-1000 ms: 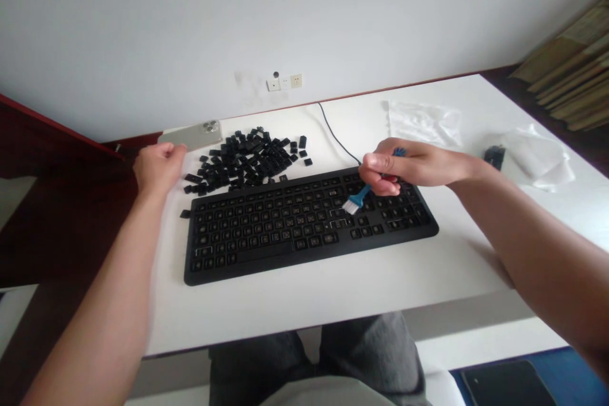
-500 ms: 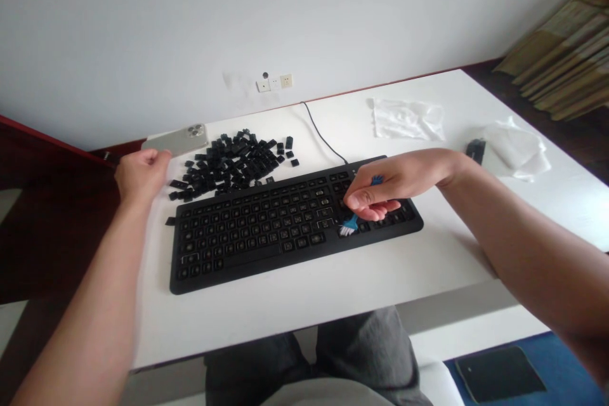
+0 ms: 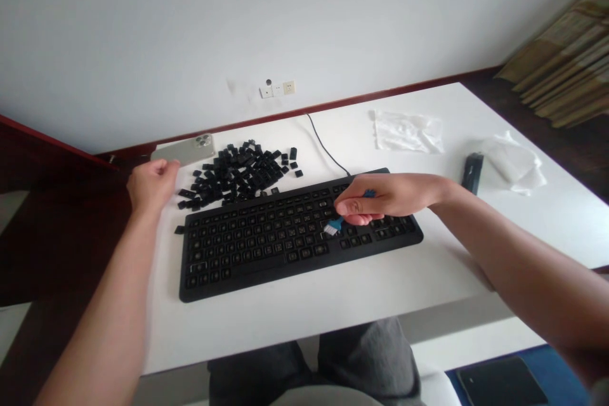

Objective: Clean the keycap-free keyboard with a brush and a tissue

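Observation:
A black keyboard [image 3: 266,263] with its keycaps off lies across the white table. Over its right half, my right hand [image 3: 368,198] is closed around a small blue brush [image 3: 334,226]. The white bristles point down and left, at the switches left of the hand; whether they touch is hard to tell. My left hand [image 3: 153,184] is curled into a fist at the table's left edge, beside a silver phone [image 3: 185,151]. Between that fist and the keyboard's back edge lies a heap of loose black keycaps [image 3: 242,171].
A cable [image 3: 326,146] runs from the keyboard to the table's back edge. At the right are a clear plastic bag [image 3: 406,131], a black object [image 3: 472,172] and a crumpled white wrapping [image 3: 514,162]. A single dark piece [image 3: 179,229] sits by the keyboard's left corner.
My right hand has moved the brush a little left across the keyboard, from the arrow-key area toward the main key block. My left fist stays by the phone. The view has shifted slightly.

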Demonstrator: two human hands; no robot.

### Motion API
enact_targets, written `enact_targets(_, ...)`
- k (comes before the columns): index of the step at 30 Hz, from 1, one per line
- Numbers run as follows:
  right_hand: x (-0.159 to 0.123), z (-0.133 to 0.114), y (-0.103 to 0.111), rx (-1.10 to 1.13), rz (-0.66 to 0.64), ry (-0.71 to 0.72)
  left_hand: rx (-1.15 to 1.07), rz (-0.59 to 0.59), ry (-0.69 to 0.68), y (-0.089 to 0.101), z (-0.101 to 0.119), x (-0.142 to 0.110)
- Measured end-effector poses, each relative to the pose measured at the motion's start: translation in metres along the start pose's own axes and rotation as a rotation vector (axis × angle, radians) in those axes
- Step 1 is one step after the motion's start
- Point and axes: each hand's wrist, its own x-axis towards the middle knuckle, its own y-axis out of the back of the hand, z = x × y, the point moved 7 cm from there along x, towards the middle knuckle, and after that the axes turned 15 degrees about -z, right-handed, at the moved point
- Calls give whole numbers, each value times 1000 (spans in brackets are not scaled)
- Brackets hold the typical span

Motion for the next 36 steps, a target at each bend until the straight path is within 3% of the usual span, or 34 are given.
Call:
enact_targets(2, -7, 3, 9, 16, 46, -8, -2, -11, 9, 0, 1, 0)
enact_targets(7, -15, 16, 15, 30, -22, -117, 8, -15, 12, 0, 2, -1)
enact_targets(13, -18, 9, 16, 32, 28, -70, 16, -20, 20, -1, 1, -1)
enact_targets(18, -13, 8, 8, 13, -76, -81, 19, -24, 25, 0, 1, -2)
enact_targets(29, -7, 0, -3, 13, -126, -35, 19, -11, 15, 0, 0, -1)
enact_targets(32, -13, -3, 7, -2, -22, -9, 18, -13, 17, 0, 0, -1)
enact_targets(36, -28, 2, 37, -91, 236, -2, 11, -8, 20, 0, 1, -2)
